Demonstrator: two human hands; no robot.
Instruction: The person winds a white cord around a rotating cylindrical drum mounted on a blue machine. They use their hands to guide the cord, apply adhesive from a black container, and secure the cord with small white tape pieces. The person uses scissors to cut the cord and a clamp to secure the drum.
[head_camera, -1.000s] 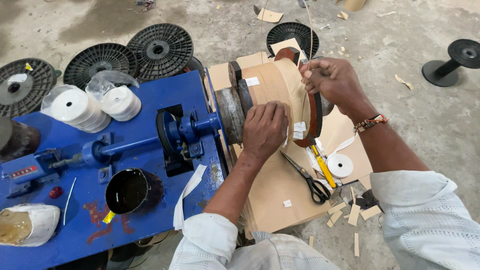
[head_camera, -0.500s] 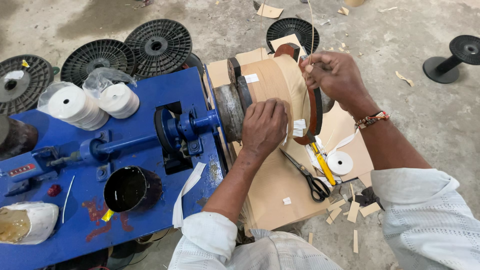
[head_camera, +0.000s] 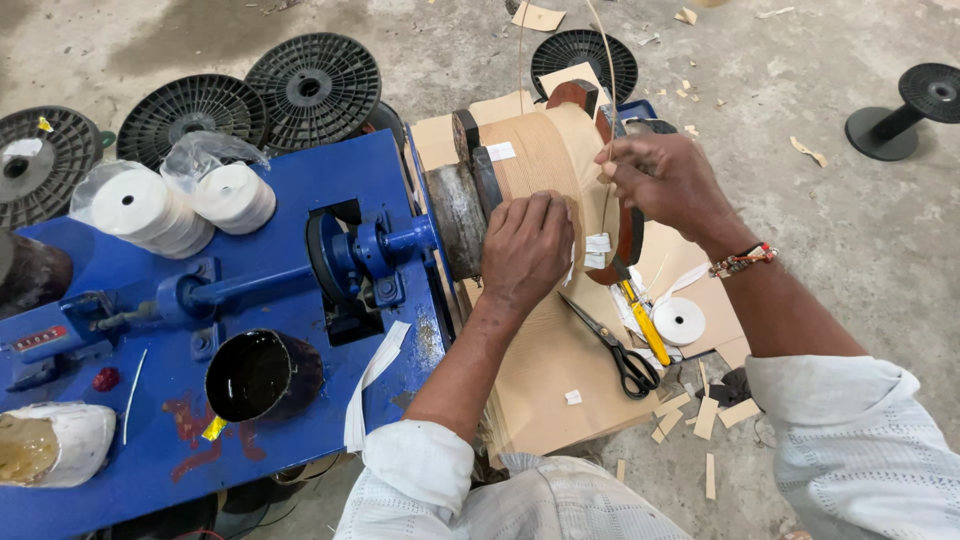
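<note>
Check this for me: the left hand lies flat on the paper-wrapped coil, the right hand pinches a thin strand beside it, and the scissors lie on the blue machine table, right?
Not quite. The head view shows the scissors on the brown paper sheet below the coil, not on the blue machine table. The rest holds: the left hand lies flat on the paper-wrapped coil, and the right hand pinches a thin strand.
</note>
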